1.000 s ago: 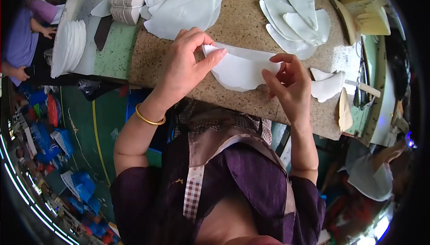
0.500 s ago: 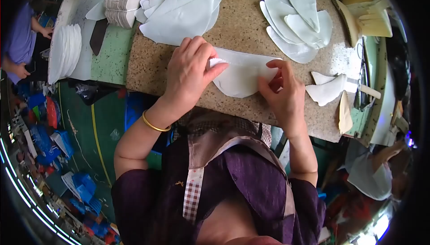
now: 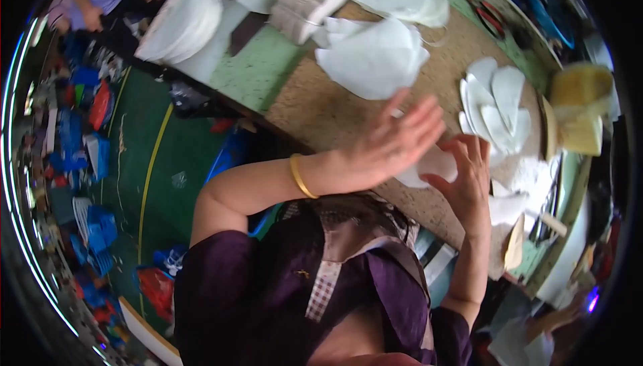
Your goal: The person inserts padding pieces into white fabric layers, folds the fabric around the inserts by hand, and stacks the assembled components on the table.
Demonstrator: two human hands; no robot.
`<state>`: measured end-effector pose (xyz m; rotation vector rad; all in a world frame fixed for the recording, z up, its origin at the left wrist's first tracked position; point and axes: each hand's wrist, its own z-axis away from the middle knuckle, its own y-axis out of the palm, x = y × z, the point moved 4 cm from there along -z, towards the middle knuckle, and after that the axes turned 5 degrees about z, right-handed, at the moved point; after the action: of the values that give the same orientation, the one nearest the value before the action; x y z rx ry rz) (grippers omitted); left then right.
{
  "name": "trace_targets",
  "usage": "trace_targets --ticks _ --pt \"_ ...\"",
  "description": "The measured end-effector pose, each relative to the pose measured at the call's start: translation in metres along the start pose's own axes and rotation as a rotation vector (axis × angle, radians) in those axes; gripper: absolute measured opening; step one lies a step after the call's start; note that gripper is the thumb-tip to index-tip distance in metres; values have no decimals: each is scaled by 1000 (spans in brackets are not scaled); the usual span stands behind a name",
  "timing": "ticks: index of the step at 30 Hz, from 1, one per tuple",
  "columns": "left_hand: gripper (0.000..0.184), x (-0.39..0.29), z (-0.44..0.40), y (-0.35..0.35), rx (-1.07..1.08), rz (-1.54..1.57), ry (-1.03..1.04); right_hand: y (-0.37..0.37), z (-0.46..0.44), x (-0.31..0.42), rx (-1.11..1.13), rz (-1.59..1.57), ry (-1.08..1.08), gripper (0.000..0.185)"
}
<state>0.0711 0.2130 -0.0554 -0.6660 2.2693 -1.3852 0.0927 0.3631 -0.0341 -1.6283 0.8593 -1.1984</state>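
I'm reading this as the handling step for a single white piece (image 3: 434,165), which is showing between the hands over the near side of the bench (image 3: 305,101). Left hand (image 3: 405,137) is hovering open, fingers spread and blurred, partly covering the piece. Right hand (image 3: 467,175) is curving thumb and fingers about its right end; whether it's pinching, I cannot tell. By my judgement, the next move is calling for a sure right-hand grip.
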Motion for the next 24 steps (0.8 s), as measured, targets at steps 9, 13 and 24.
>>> trace_targets --ticks 9,13,24 --pt "14 68 3 -57 270 958 -228 -28 12 2 -260 -438 257 28" --pt "26 195 56 -158 1 886 -701 -16 14 -10 -254 -527 305 28" --pt "65 371 188 -185 163 115 -1008 13 3 22 -241 -526 254 29"
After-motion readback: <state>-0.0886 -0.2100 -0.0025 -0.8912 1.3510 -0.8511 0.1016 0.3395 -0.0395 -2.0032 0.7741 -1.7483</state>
